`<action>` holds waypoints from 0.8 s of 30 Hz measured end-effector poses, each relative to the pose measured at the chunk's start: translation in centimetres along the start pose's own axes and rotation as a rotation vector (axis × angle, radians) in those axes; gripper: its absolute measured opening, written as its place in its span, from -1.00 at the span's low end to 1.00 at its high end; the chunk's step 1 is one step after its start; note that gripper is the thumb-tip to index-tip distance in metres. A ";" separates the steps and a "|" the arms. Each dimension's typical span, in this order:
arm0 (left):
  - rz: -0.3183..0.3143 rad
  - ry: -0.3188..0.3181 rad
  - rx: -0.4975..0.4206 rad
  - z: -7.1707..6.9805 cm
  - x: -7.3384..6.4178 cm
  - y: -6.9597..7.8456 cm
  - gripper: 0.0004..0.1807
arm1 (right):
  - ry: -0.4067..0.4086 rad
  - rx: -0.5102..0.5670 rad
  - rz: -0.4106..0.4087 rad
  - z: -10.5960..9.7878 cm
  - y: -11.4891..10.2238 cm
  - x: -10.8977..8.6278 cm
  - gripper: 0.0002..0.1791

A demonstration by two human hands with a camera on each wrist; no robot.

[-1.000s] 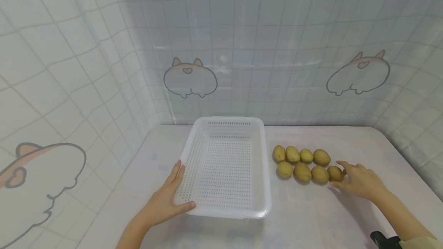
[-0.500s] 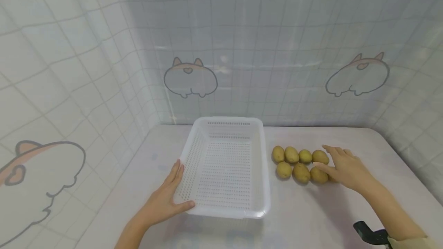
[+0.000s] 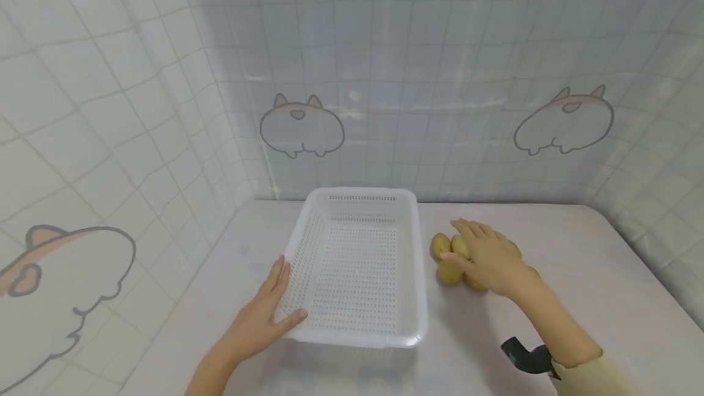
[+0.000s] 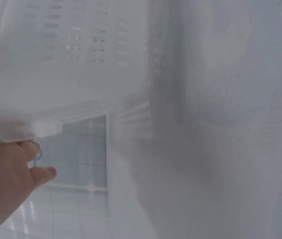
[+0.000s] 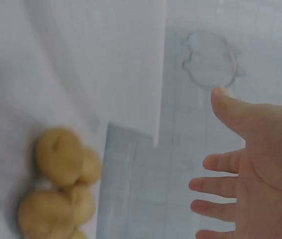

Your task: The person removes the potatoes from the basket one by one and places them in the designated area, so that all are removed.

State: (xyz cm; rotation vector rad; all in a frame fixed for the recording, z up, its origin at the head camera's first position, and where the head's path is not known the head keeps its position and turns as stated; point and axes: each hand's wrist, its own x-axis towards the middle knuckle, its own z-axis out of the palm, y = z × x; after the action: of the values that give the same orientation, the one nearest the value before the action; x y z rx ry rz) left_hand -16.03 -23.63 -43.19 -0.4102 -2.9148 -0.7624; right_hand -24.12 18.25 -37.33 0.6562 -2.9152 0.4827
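Note:
A white perforated plastic basket point(image 3: 360, 274) stands on the table. My left hand point(image 3: 255, 322) touches its near left corner, with straight fingers along the left rim and the thumb by the near rim. The left wrist view has this hand point(image 4: 4, 184) at the basket's corner point(image 4: 56, 94). To the right of the basket lie several yellow-brown potatoes point(image 3: 450, 272), grouped close together. Above them hovers my right hand point(image 3: 489, 261), hiding some from the head view. Seen from the right wrist, this hand point(image 5: 260, 184) has spread fingers and holds nothing, apart from the potatoes point(image 5: 58, 157).
A pale cloth covers the table point(image 3: 572, 261). Behind and at both sides hangs a white sheet point(image 3: 434, 109) with a grid and cartoon dogs. A dark strap-like piece point(image 3: 528, 356) sits at my right wrist, beside the sleeve point(image 3: 594, 377).
My right hand has moved left, from the rightmost potato to above the potatoes nearer the basket. The left hand stays at the basket corner, and the basket has hardly moved.

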 end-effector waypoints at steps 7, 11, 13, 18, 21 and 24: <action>-0.044 -0.007 0.002 0.0 0.1 0.2 -0.04 | -0.023 -0.017 -0.046 1.4 -2.5 1.6 -0.25; -0.076 -0.018 0.027 -0.1 0.2 0.6 -0.06 | -0.022 -0.039 -0.057 1.7 -3.9 2.4 -0.28; -0.083 -0.026 0.054 -0.4 0.2 1.1 -0.05 | -0.014 -0.061 -0.065 1.8 -4.4 2.7 -0.28; -0.042 -0.035 0.151 -1.7 0.4 3.4 -0.01 | -0.015 -0.083 -0.076 1.8 -4.9 3.4 -0.27; -0.007 -0.075 0.201 -2.7 1.0 5.2 0.01 | -0.029 -0.080 -0.073 1.6 -5.1 3.7 -0.26; 0.011 -0.146 0.229 -3.8 1.9 7.2 0.02 | -0.053 -0.074 -0.065 1.4 -5.3 4.0 -0.26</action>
State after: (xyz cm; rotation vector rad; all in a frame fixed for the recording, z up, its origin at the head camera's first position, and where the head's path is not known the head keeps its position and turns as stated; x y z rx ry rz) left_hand -15.73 -19.03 -36.25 -0.4763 -3.0845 -0.4051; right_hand -25.50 11.70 -36.44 0.7616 -2.9335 0.3532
